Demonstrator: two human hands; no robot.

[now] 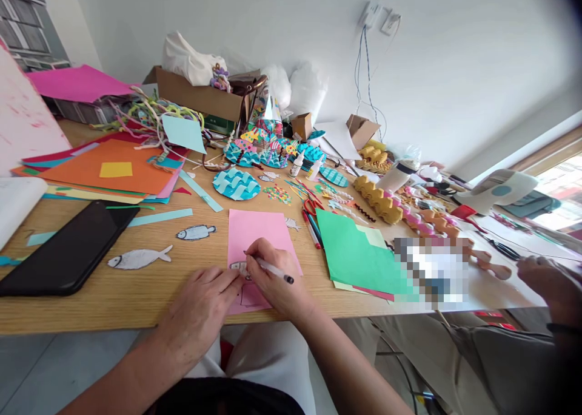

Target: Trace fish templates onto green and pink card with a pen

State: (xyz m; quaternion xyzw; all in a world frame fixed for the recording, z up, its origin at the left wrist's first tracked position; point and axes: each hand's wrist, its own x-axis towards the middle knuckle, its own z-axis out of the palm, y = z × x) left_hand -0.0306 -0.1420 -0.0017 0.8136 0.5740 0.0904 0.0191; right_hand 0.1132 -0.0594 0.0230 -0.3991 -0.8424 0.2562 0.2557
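Observation:
My right hand (273,275) grips a pen (275,270) with a clear barrel and dark end, its tip over a small paper fish (237,266). The fish lies on a pink sheet of paper (259,227) with some dark lines drawn on it. My left hand (202,296) rests flat, fingers stretched out, the fingertips against the lower edge of the fish. To the left are a white paper fish (139,258) and a light blue paper fish (196,232), both cut out. Another small paper fish (292,223) lies just beyond the pink sheet, partly hidden by it.
A black phone or tablet (68,251) and coloured paper sheets (91,166) lie left. Green paper (354,251), markers (313,228) and red-handled scissors (313,205) are right. Glue bottles (297,164) stand farther back. At far right is a co-worker's hand (543,278).

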